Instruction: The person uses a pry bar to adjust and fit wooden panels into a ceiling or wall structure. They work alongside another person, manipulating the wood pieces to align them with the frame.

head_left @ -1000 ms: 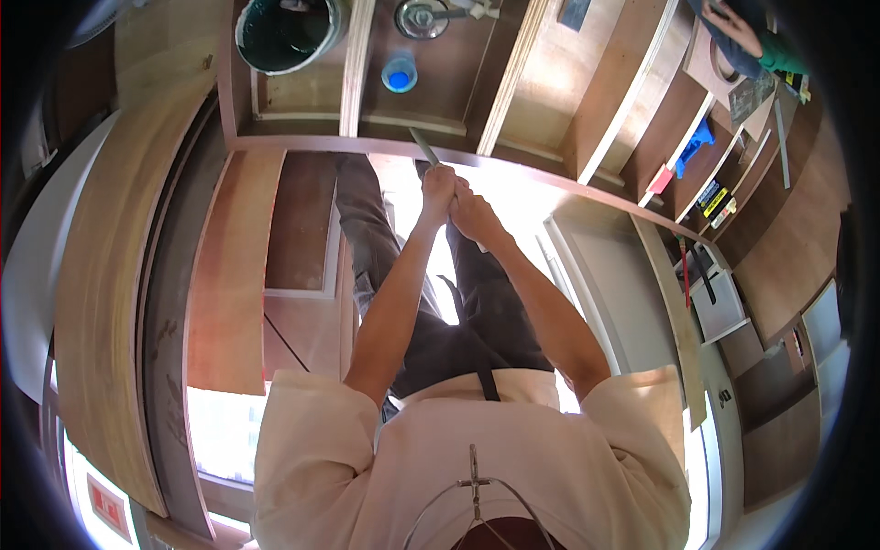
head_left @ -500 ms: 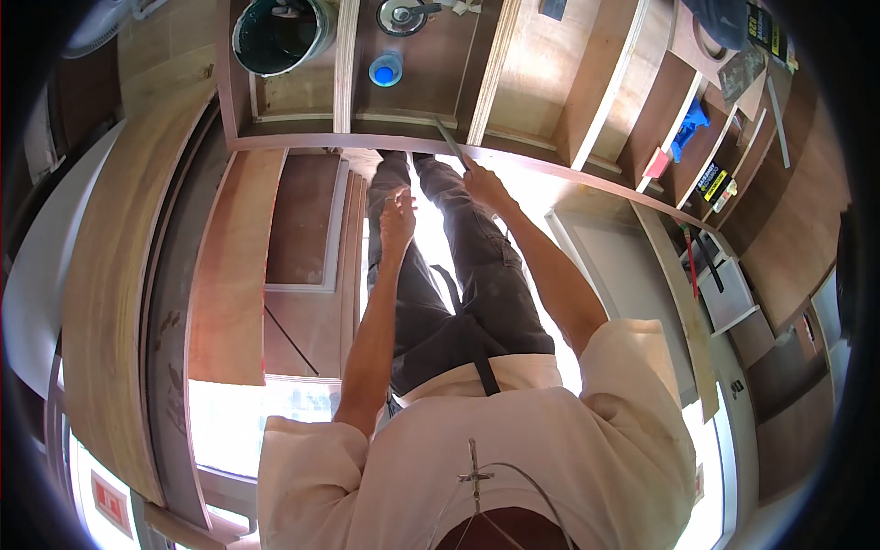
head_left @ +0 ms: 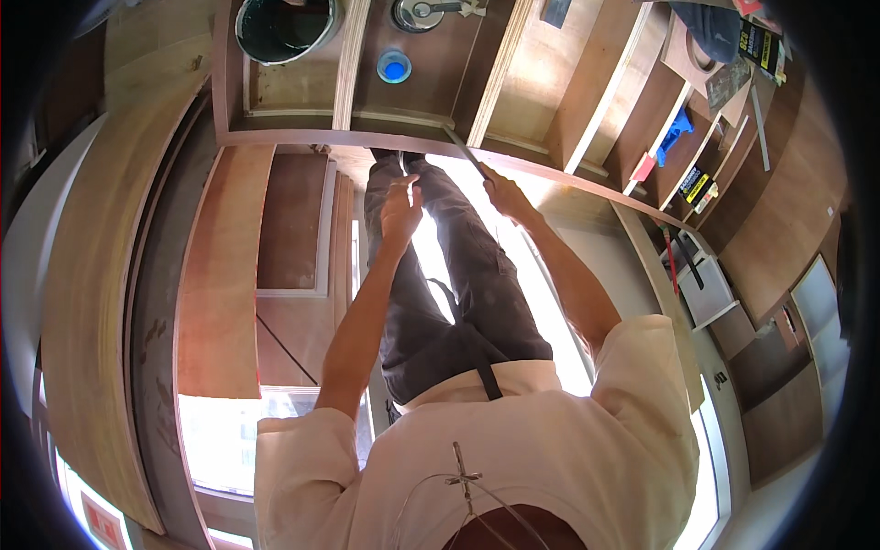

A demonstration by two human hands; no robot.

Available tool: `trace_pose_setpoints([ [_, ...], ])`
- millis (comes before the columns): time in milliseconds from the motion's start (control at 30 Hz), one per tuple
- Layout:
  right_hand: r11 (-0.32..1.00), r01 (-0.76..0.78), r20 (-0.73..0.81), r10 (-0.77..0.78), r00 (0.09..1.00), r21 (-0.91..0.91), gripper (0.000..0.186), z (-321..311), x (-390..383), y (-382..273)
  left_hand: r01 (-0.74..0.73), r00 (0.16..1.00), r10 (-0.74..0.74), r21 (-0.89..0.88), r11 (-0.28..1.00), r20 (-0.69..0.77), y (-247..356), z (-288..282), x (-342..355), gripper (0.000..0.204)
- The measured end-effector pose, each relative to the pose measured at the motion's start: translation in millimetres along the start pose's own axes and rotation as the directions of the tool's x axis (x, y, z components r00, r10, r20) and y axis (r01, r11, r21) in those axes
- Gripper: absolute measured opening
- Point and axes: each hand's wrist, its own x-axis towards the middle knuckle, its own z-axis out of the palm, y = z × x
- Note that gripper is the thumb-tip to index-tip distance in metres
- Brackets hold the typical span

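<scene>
My right hand (head_left: 510,200) is closed round one end of a thin, flat grey strip-like tool (head_left: 467,151). The tool's far end reaches over the front edge of a wooden compartmented frame (head_left: 367,140); its exact kind is not clear. Over my trouser leg, my left hand (head_left: 401,215) hovers with fingers stretched and nothing visible in it. Inside the frame's compartments stand a dark bucket (head_left: 332,41), a small clear container with something blue (head_left: 394,68) and a round metal lid-like piece (head_left: 414,15).
Plywood panels (head_left: 220,284) stand on my left. To the right, frame compartments hold a blue cloth or glove (head_left: 676,133), a black-and-yellow packet (head_left: 697,183) and a scraper-like plate (head_left: 727,84). A red-handled tool (head_left: 670,261) lies by a white box (head_left: 708,293).
My right hand, still on the grey tool, has shifted slightly right and lower. My left hand has turned a little, its fingers straighter. The whole view has moved slightly.
</scene>
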Motion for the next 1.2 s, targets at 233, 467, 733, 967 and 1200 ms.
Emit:
trace_pose_setpoints([
  [233,0.848,-0.005,-0.123,0.083,0.989,0.531,0.043,-31,-84,23,-0.402,0.907,0.411,0.494,0.771,0.096,23,65,88,0.047],
  [467,0.355,0.145,-0.191,0.097,0.977,0.923,0.026,-19,-92,60,-0.325,0.946,0.264,0.501,0.802,0.19,13,111,117,0.054],
  [733,0.601,0.487,-0.291,-0.398,0.87,0.634,0.011,0,-30,89,-0.064,0.945,-0.058,0.357,0.932,0.322,29,92,142,0.047],
  [967,0.413,0.9,-0.641,-0.655,0.4,0.138,0.029,25,27,60,-0.114,0.976,0.151,0.221,0.968,-0.155,-8,29,83,0.046],
  [1200,0.508,0.859,-0.573,-0.725,0.382,-0.069,0.031,32,25,45,0.052,0.93,-0.017,0.086,0.995,-0.368,-36,60,4,0.035],
])
